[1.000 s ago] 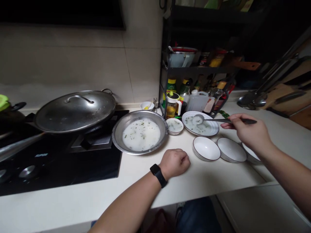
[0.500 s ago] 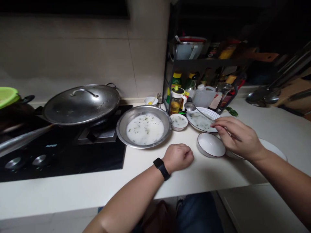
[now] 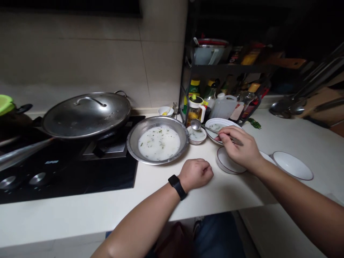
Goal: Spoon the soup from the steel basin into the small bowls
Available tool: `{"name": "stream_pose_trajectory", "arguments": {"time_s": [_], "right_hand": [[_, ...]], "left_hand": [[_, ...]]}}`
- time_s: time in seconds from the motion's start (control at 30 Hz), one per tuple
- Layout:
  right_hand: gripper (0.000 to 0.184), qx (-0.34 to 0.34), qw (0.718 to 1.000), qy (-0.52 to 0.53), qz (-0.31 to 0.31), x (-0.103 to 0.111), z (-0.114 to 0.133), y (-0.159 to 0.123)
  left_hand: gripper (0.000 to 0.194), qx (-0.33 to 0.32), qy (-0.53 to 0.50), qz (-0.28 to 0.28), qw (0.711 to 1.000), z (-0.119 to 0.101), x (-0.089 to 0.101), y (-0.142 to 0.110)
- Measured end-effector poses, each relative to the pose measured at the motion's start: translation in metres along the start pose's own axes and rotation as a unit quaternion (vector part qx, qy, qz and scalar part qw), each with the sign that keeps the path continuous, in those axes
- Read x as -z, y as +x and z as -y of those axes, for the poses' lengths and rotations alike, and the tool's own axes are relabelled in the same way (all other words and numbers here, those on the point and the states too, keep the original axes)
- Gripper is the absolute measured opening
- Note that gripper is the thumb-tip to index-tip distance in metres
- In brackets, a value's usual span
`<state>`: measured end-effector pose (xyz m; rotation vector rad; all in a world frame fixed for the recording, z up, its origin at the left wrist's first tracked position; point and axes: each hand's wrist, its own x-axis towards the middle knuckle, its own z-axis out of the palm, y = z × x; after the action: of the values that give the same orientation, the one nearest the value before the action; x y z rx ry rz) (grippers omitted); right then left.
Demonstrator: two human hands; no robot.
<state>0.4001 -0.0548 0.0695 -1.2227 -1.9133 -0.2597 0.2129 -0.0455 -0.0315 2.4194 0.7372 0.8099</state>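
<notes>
The right hand [image 3: 239,146] is gripping a long-handled spoon [image 3: 196,124], its head hovering over the far side of a small soup bowl [image 3: 197,142]. The left hand [image 3: 195,174], wearing a black watch [image 3: 177,186], is resting as a closed fist between the counter's [image 3: 158,208] front edge and that bowl. Behind the right hand, a patterned plate [image 3: 224,122] is holding more soup; beneath it, a white bowl [image 3: 228,167] is sitting partly hidden. Another pale bowl [image 3: 292,165] is standing farther toward the counter's right. Left of the soup bowl, a metal basin [image 3: 130,145] is holding whitish liquid with green bits. Along the back edge, a dark rack [image 3: 225,69] is carrying bottles [image 3: 223,107]; a domed lid [image 3: 88,116] is slanting above the hob [image 3: 113,182].
</notes>
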Motion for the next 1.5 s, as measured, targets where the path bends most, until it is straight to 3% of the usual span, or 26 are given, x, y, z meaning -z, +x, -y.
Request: {"name": "stream_pose_trajectory", "arguments": {"time_s": [0.33,0.47,0.53,0.63,0.77,0.83,1.0,1.3,1.5], "right_hand": [[0.013,-0.059,0.998,-0.005,-0.005,-0.006,0.001,-0.002],[0.014,-0.154,0.988,0.027,0.005,-0.009,0.002,-0.005],[0.014,-0.248,0.965,0.086,-0.006,-0.012,0.001,-0.006],[0.012,-0.391,0.896,0.207,-0.044,-0.016,-0.007,-0.004],[0.01,-0.483,0.811,0.311,-0.107,-0.018,-0.021,0.0],[0.012,-0.491,0.791,0.339,-0.137,-0.017,-0.026,0.0],[0.014,-0.492,0.774,0.366,-0.158,-0.012,-0.032,-0.002],[0.013,-0.429,0.81,0.369,-0.157,0.01,-0.044,0.008],[0.009,-0.428,0.805,0.357,-0.203,0.033,-0.058,0.009]], "left_hand": [[0.024,-0.013,-0.001,-0.007,1.0,0.0,-0.002,0.0],[0.024,-0.016,-0.004,-0.011,1.0,0.0,-0.002,0.0],[0.025,-0.015,-0.003,-0.011,1.0,0.0,-0.002,-0.001],[0.024,-0.014,-0.001,-0.007,1.0,0.0,-0.002,0.0],[0.024,-0.011,0.001,-0.005,1.0,0.001,-0.003,0.0],[0.024,-0.009,0.003,-0.003,1.0,0.001,-0.003,0.0],[0.025,-0.006,0.006,0.003,1.0,0.001,-0.002,-0.001],[0.025,-0.004,0.003,0.006,1.0,0.001,-0.002,-0.001],[0.024,-0.007,0.001,0.003,1.0,0.003,-0.004,-0.001]]}}
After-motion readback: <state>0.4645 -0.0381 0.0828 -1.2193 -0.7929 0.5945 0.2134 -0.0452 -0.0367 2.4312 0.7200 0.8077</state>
